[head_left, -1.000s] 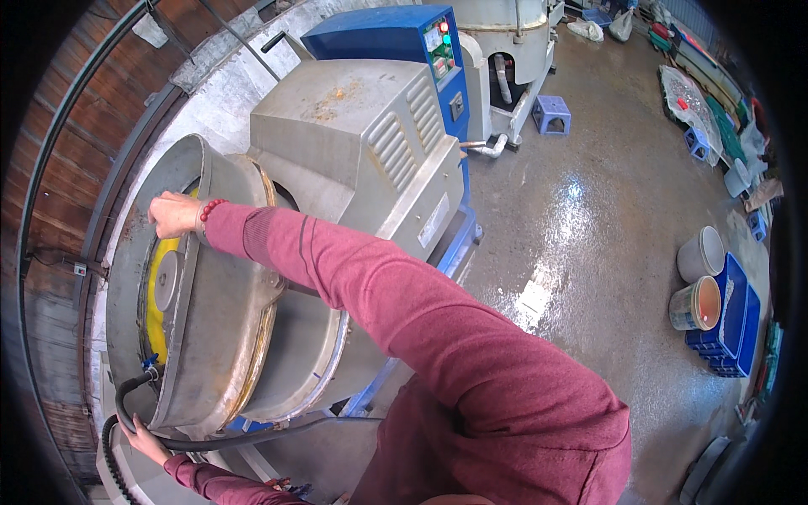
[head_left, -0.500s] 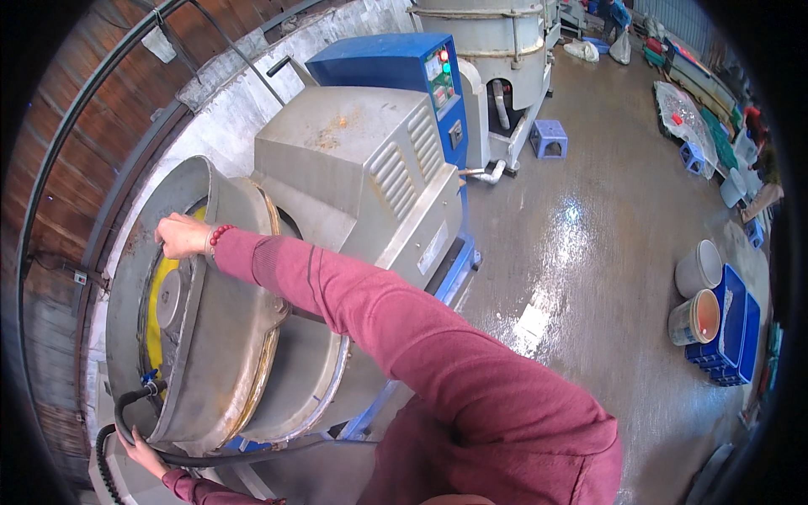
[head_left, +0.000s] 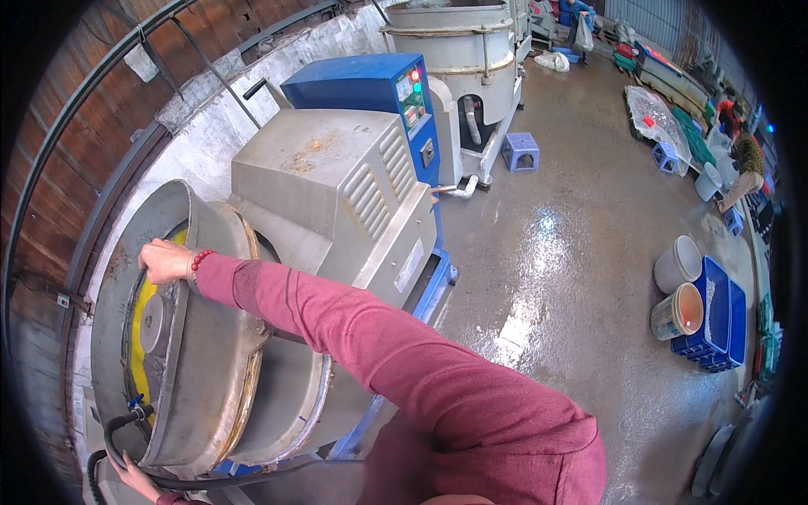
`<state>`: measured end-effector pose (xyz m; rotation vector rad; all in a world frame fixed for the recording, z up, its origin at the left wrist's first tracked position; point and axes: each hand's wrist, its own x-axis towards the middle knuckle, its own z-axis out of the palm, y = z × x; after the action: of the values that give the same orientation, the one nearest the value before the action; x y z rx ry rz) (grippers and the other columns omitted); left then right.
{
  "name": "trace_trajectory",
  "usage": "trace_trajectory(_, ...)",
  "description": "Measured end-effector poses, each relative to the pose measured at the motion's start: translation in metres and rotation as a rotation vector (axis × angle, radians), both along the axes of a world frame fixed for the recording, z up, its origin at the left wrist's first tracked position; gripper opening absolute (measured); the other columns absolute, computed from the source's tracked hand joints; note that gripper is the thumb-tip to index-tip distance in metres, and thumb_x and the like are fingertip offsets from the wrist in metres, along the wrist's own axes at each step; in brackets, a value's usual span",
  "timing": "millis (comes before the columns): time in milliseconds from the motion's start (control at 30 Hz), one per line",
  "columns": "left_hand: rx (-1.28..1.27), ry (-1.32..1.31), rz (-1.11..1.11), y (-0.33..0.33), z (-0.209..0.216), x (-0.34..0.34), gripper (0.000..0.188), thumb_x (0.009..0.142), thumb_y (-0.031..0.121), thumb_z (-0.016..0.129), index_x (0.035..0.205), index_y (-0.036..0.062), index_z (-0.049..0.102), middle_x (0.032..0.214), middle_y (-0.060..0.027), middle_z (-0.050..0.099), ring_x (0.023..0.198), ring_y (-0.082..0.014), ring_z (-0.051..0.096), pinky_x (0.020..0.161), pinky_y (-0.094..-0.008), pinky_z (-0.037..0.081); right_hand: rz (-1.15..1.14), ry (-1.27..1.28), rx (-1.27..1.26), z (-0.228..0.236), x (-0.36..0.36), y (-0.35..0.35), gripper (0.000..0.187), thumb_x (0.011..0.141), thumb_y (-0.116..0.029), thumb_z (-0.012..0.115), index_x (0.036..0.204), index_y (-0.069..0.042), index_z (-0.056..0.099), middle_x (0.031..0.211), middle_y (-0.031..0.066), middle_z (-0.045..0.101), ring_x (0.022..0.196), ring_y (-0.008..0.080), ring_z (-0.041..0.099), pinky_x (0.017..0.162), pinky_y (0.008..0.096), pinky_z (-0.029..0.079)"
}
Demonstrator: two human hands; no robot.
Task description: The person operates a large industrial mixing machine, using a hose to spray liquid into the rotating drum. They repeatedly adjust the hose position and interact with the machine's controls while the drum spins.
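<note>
My right arm, in a maroon sleeve, stretches across a large tilted metal drum (head_left: 223, 362). Over the drum's open mouth is my right hand (head_left: 166, 261), fingers curled down and closed; what they grip, if anything, is hidden. A bead bracelet circles that wrist. Inside the drum show a yellow band (head_left: 139, 341) and a round metal hub (head_left: 156, 324). At the lower left, my left hand (head_left: 137, 481) is closed around a black hose (head_left: 202, 483). The hose curves up to a nozzle with a small blue valve (head_left: 136, 401) at the drum's lower rim.
A metal machine housing (head_left: 320, 160) and blue control cabinet (head_left: 362, 80) adjoin the drum. Beyond stands another large metal vessel (head_left: 454, 50). On the wet floor are a purple stool (head_left: 521, 151), two buckets (head_left: 677, 265) and blue crates (head_left: 715, 328). People work at the far right.
The whole view has shifted, so the machine sits slightly further left and lower. Both hands keep about the same places at the drum and hose.
</note>
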<state>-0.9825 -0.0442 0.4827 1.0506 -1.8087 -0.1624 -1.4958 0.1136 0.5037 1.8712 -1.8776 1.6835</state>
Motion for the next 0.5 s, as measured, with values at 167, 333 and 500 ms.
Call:
trace_trajectory(167,0.019,-0.001,0.006,-0.004,-0.002,0.002,0.049,0.094,0.013,0.055,0.141,0.0026,0.045,0.139,-0.0194,0.05,0.122,-0.0296,0.051,0.104,-0.0374,0.037,0.012,-0.006,0.035,0.0,0.0,0.003,0.04,0.071,-0.005,0.056,0.109,-0.001,0.069,0.105,0.0246,0.067,0.107,0.0364,0.062,0.095,0.0398,0.049)
trace_trajectory(333,-0.002,0.012,-0.003,0.005,-0.001,-0.003,0.048,0.094,0.014,0.054,0.141,0.0056,0.046,0.141,-0.0182,0.049,0.123,-0.0298,0.051,0.104,-0.0373,0.037,0.041,-0.01,0.074,0.005,0.001,0.012,0.041,0.072,-0.006,0.057,0.112,-0.001,0.068,0.109,0.0248,0.066,0.11,0.0358,0.06,0.097,0.0392,0.048)
trace_trajectory(500,0.011,-0.008,0.013,0.017,0.002,-0.007,0.048,0.095,0.016,0.053,0.142,0.0067,0.045,0.141,-0.0178,0.05,0.123,-0.0301,0.052,0.104,-0.0373,0.037,0.062,-0.048,0.138,0.008,0.002,0.02,0.042,0.074,-0.006,0.056,0.114,-0.003,0.068,0.114,0.0244,0.063,0.116,0.035,0.057,0.099,0.0384,0.046)
